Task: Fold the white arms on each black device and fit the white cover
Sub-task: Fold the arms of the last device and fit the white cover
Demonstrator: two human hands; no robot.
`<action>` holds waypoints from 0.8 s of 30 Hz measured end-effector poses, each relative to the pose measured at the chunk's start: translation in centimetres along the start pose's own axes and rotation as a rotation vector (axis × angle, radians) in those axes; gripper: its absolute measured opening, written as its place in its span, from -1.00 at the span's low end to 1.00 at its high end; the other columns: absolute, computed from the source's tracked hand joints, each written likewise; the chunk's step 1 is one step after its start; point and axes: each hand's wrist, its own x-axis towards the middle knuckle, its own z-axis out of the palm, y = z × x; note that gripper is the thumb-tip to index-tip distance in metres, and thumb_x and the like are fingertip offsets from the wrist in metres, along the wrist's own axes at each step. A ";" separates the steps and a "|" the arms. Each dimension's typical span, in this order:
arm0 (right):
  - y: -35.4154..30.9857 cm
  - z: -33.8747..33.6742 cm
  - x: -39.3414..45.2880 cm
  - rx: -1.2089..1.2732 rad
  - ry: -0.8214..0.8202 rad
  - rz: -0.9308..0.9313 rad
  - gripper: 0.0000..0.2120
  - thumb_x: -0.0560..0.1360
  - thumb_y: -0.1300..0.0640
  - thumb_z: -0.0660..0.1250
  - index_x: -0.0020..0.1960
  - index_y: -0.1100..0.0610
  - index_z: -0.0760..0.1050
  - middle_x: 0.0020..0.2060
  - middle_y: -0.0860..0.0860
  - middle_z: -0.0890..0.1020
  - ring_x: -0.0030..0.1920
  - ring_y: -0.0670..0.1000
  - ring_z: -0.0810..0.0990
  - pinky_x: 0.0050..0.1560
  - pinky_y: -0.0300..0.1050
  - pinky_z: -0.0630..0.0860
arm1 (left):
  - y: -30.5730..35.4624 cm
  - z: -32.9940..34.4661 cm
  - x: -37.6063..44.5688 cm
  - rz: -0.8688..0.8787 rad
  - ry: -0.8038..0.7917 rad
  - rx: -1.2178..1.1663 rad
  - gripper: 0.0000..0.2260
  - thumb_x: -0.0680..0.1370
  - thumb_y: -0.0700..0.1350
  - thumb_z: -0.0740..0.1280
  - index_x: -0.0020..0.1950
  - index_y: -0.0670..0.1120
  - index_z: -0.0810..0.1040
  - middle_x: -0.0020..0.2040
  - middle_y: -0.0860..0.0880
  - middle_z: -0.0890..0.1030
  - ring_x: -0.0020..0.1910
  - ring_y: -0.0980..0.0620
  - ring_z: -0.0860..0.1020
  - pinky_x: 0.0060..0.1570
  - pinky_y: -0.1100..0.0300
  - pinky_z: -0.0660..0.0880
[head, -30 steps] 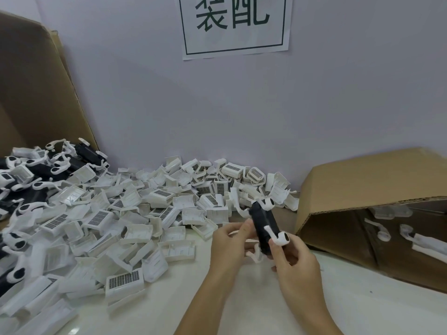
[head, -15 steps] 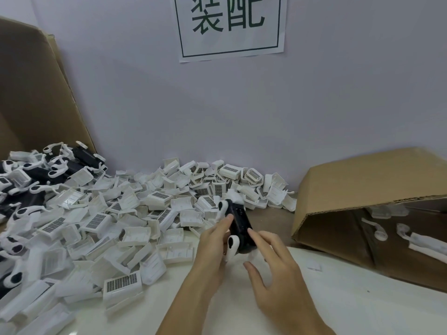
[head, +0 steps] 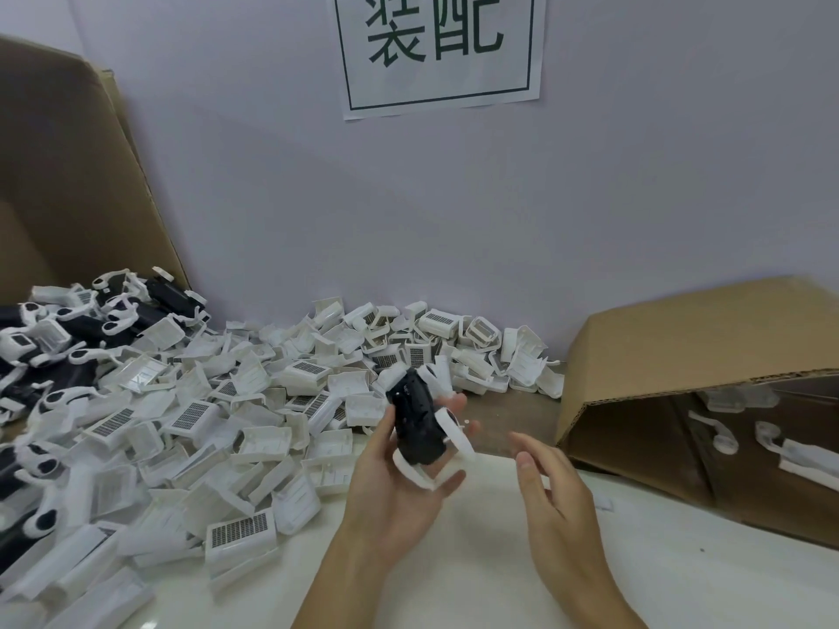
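The small black plastic device stands tilted in the left hand, thumb and fingers curled round its body, white arms splayed past the fingertips. The right hand hovers just beside, fingers apart and empty. Best to press each arm flat against the body, then take a white ribbed plastic cover from the heap beyond the left fingers.

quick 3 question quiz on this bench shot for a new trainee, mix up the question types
1. True or false: the right hand grips the black device.
2. Which hand holds the device?
A. left hand
B. right hand
C. both
3. Fill in: the pile of white covers lies to the ____ of the hands; the cardboard box lies opposite.

Key: 1 false; 2 A; 3 left
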 end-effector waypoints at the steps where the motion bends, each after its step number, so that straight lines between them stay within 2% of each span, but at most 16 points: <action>1: 0.1 0.0 0.1 -0.010 -0.003 0.014 -0.80 0.65 0.04 0.19 0.20 -0.16 0.50 0.08 -0.28 0.54 0.10 -0.42 0.44 -0.09 -0.45 0.38 | 0.2 -0.3 0.0 0.029 0.000 -0.020 -0.53 0.60 0.08 0.21 0.35 -0.21 0.55 0.34 -0.22 0.56 0.32 -0.21 0.53 0.32 -0.07 0.36; 2: 0.2 0.0 0.1 -0.021 -0.008 0.023 -0.80 0.66 0.05 0.18 0.19 -0.16 0.50 0.07 -0.28 0.54 0.08 -0.43 0.44 -0.09 -0.44 0.38 | 0.4 -0.6 0.0 0.064 0.012 -0.028 -0.56 0.61 0.03 0.21 0.34 -0.24 0.54 0.33 -0.26 0.56 0.29 -0.25 0.55 0.37 -0.11 0.36; 3: 0.2 0.0 0.1 -0.031 -0.014 0.028 -0.81 0.66 0.07 0.18 0.18 -0.15 0.50 0.06 -0.28 0.54 0.07 -0.43 0.44 -0.09 -0.44 0.37 | 0.6 -0.8 0.0 0.100 0.029 -0.021 -0.59 0.60 -0.02 0.21 0.31 -0.27 0.54 0.28 -0.29 0.58 0.23 -0.26 0.59 0.32 -0.12 0.40; 5: 0.3 0.0 0.1 -0.058 -0.019 0.027 -0.80 0.66 0.10 0.20 0.17 -0.14 0.50 0.03 -0.27 0.55 0.07 -0.40 0.46 -0.11 -0.44 0.36 | 0.8 -1.1 0.1 0.173 0.083 -0.001 -0.63 0.53 -0.05 0.25 0.18 -0.28 0.59 0.07 -0.28 0.66 -0.01 -0.24 0.67 0.14 -0.10 0.49; 7: 0.3 0.0 0.1 -0.073 -0.014 0.025 -0.79 0.65 0.13 0.22 0.17 -0.14 0.51 0.02 -0.24 0.56 0.03 -0.33 0.50 -0.13 -0.42 0.38 | 1.0 -1.4 0.2 0.268 0.176 0.027 -0.64 0.48 0.01 0.30 0.08 -0.25 0.62 -0.13 -0.21 0.68 -0.25 -0.19 0.67 -0.08 -0.08 0.56; 9: 0.1 0.0 0.0 -0.088 -0.015 0.021 -0.78 0.64 0.15 0.24 0.15 -0.15 0.50 0.01 -0.21 0.57 -0.01 -0.31 0.51 -0.18 -0.40 0.42 | 1.2 -1.4 0.1 0.330 0.244 0.079 -0.63 0.47 0.09 0.32 0.00 -0.21 0.65 -0.23 -0.17 0.65 -0.35 -0.17 0.63 -0.18 -0.04 0.55; 13: -0.3 0.2 -0.3 -0.160 -0.024 -0.024 -0.74 0.61 0.25 0.28 0.19 -0.06 0.53 -0.08 -0.14 0.59 -0.08 -0.15 0.55 -0.23 -0.34 0.47 | 1.2 -1.2 0.2 0.312 0.422 0.310 -0.63 0.49 0.13 0.33 0.01 -0.17 0.64 -0.22 -0.14 0.70 -0.31 -0.16 0.65 -0.24 0.06 0.57; 15: -0.5 0.4 -0.4 -0.253 -0.043 -0.075 -0.72 0.60 0.25 0.29 0.24 -0.03 0.53 -0.08 -0.19 0.57 -0.03 -0.16 0.54 -0.15 -0.35 0.44 | 0.9 -1.2 0.2 0.307 0.465 0.411 -0.68 0.58 0.09 0.31 -0.02 -0.16 0.65 -0.18 -0.15 0.72 -0.22 -0.14 0.69 -0.36 0.14 0.56; 18: -1.0 1.2 0.1 -0.412 -0.143 -0.179 -0.69 0.59 0.17 0.30 0.30 -0.05 0.49 -0.02 -0.24 0.49 0.07 -0.22 0.46 0.01 -0.37 0.34 | 0.6 -0.8 0.3 0.351 0.477 0.497 -0.70 0.62 0.06 0.30 -0.02 -0.17 0.65 -0.13 -0.19 0.70 -0.13 -0.22 0.69 -0.34 0.12 0.57; 20: -1.3 2.0 1.2 -0.484 -0.221 -0.218 -0.63 0.58 0.11 0.31 0.38 -0.02 0.43 0.11 -0.21 0.46 0.18 -0.18 0.42 0.15 -0.31 0.33 | 0.5 -0.7 0.4 0.365 0.492 0.512 -0.71 0.63 0.04 0.30 0.02 -0.18 0.64 -0.10 -0.19 0.70 -0.10 -0.21 0.69 -0.32 0.13 0.59; 22: -1.6 3.0 2.7 -0.565 -0.287 -0.197 -0.53 0.59 0.01 0.29 0.48 -0.01 0.32 0.31 -0.14 0.42 0.35 -0.08 0.36 0.33 -0.12 0.31 | 0.5 -0.9 0.5 0.357 0.517 0.492 -0.70 0.63 0.03 0.29 0.01 -0.20 0.64 -0.07 -0.23 0.70 -0.10 -0.19 0.68 -0.30 0.14 0.60; 24: -2.0 4.0 4.1 -0.671 -0.347 -0.161 -0.47 0.60 -0.09 0.24 0.53 -0.03 0.23 0.45 -0.12 0.33 0.45 -0.02 0.27 0.41 0.05 0.20 | 0.6 -1.0 0.5 0.352 0.525 0.472 -0.71 0.63 0.02 0.29 -0.04 -0.19 0.64 -0.08 -0.23 0.70 -0.16 -0.13 0.67 -0.32 0.16 0.59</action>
